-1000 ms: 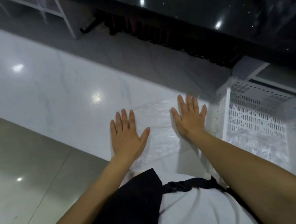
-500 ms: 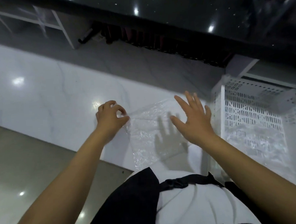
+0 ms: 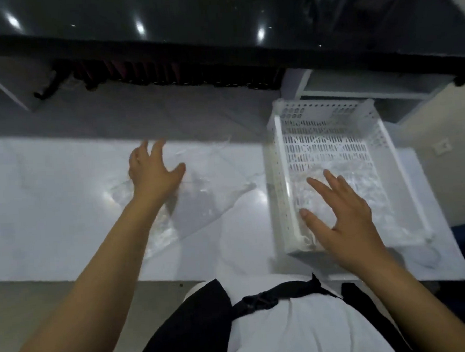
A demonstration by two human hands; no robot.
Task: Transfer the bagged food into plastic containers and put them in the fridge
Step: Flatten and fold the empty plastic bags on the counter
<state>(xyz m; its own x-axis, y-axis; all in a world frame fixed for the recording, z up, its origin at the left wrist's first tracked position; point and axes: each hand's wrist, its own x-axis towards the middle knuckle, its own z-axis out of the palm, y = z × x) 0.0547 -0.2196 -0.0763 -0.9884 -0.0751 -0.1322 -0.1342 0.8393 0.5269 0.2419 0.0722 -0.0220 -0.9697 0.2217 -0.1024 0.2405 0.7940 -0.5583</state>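
An empty clear plastic bag [image 3: 208,193] lies crumpled on the white marble counter [image 3: 52,212]. My left hand [image 3: 153,172] rests on its far left part with fingers straight and spread. My right hand [image 3: 341,213] hovers with spread fingers over the near left side of a white perforated plastic basket [image 3: 284,200], holding nothing. More clear plastic bags [image 3: 342,194] lie inside the basket. No food or plastic container shows.
A dark glossy overhang [image 3: 218,28] runs along the back, with a white frame [image 3: 356,86] beneath it behind the basket. The counter's near edge runs just in front of my torso; a grey floor shows at lower left.
My right hand left the clear bag and moved right over the basket. My left hand went from pinching the bag's corner to lying flat on it. The bag has shifted and crumpled.
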